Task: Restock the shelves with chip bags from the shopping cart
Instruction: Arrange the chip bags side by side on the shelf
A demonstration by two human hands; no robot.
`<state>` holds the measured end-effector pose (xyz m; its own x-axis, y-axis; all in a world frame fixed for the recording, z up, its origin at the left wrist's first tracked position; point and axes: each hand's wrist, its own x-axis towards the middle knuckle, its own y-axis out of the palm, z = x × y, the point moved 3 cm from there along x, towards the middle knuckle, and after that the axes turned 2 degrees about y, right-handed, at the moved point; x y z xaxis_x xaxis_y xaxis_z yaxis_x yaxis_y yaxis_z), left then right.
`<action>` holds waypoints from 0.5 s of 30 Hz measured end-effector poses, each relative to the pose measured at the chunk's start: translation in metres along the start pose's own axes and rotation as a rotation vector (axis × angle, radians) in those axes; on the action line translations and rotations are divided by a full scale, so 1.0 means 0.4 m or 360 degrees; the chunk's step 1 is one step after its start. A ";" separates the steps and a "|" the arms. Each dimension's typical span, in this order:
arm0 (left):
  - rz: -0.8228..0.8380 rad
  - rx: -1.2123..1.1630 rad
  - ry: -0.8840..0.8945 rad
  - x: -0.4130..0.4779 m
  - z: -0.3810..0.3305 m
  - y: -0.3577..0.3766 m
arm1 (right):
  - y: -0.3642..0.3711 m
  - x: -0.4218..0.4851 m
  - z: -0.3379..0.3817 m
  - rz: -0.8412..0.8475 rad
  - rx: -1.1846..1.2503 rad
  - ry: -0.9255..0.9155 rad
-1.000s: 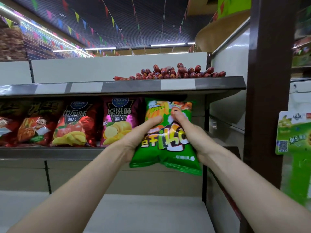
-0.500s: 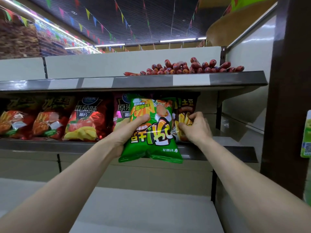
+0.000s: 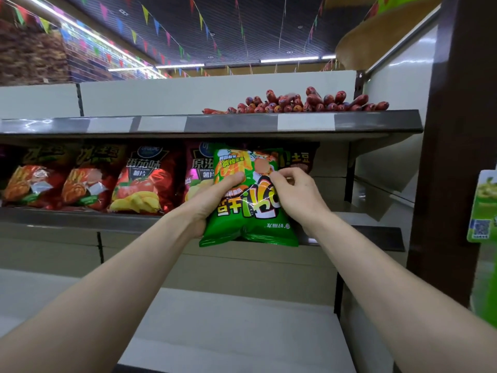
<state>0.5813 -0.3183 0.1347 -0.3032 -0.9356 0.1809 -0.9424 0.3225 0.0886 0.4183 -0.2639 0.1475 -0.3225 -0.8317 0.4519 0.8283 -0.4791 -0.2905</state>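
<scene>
A green chip bag (image 3: 250, 211), printed upside down to me, is held in front of the middle shelf (image 3: 80, 218). My left hand (image 3: 212, 200) grips its left side with the thumb over the front. My right hand (image 3: 294, 195) pinches the bag's right upper part with curled fingers. Behind the green bag stand a purple chip bag (image 3: 199, 170) and a dark brown bag (image 3: 301, 157), both partly hidden. The bag's lower edge hangs below the shelf's front lip. No shopping cart is in view.
Red chip bags (image 3: 145, 181) and darker ones (image 3: 35, 181) fill the shelf's left part. The upper shelf (image 3: 242, 123) carries a pile of red sausages (image 3: 304, 103). A dark pillar (image 3: 454, 157) with a green hanging pack (image 3: 484, 205) stands right. A pale lower shelf (image 3: 228, 319) lies below.
The green bag moved left and up against the shelf, then shifted slightly right. My right hand left it for the brown bag behind, then came back to pinch the green bag.
</scene>
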 end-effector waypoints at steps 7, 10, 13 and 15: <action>0.0024 -0.0063 -0.0129 -0.065 -0.003 -0.083 | 0.096 -0.018 -0.005 0.0409 0.0347 0.0376; -0.0012 -0.0050 -0.0134 -0.094 -0.006 -0.150 | 0.164 -0.025 0.002 0.0537 0.0283 0.0345; -0.0051 -0.0098 -0.0173 -0.127 -0.009 -0.232 | 0.259 -0.049 0.031 0.0782 0.0451 0.0309; -0.0090 -0.0132 -0.0205 -0.154 -0.014 -0.299 | 0.334 -0.070 0.060 0.0990 0.0628 0.0372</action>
<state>0.7132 -0.2985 0.1186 -0.2708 -0.9615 0.0468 -0.9452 0.2748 0.1764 0.5491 -0.2978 0.1162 0.2036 -0.9738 0.1014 0.9767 0.1948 -0.0905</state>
